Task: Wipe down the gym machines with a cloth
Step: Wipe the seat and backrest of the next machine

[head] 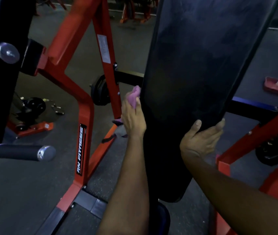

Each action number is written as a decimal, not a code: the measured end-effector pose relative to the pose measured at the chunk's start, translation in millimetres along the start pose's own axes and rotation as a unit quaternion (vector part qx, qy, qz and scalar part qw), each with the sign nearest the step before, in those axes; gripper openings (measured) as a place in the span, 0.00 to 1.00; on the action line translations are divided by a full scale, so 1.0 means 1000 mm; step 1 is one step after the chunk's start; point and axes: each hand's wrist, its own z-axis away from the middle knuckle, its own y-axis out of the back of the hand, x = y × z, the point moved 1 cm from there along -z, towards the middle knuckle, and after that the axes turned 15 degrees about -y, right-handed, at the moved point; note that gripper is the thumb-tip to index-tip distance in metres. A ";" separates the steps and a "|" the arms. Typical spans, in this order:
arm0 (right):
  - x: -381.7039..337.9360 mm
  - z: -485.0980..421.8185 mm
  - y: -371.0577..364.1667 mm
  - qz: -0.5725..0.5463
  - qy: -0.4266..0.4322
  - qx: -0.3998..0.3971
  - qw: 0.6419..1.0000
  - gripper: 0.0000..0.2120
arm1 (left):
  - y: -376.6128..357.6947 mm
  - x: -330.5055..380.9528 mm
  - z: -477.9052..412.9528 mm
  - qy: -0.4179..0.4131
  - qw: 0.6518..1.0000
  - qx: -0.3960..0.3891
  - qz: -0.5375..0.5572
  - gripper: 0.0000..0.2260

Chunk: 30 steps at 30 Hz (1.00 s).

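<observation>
Head: cloth [133, 97] bunched in left hand [133, 119] fingers, against pad [194, 65]; right hand [201, 141] grips pad.

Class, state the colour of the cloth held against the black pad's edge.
Pink. The head view shows the cloth bunched in the left hand.

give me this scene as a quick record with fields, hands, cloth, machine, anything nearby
setting: gym, dark rubber floor
machine: red frame labelled RN FITNESS, with a long black pad
left hand: grips a pink cloth, held against the pad's left edge
right hand: fingers curled round the pad's right edge
nearby: foam handle at left, weight plate behind the frame
task state: wiping the pad edge
</observation>
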 end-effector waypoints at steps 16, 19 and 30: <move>-0.108 -0.076 0.051 -0.091 -0.080 -0.052 0.991 0.31 | 0.006 0.086 -0.088 -0.020 1.000 -0.023 -0.002 0.27; -0.097 -0.076 0.051 -0.115 -0.075 -0.076 0.988 0.30 | 0.006 0.083 -0.090 -0.011 0.998 -0.054 -0.027 0.32; -0.096 -0.074 0.046 -0.139 -0.011 -0.038 0.989 0.30 | -0.001 0.064 -0.092 0.030 0.996 -0.074 -0.024 0.27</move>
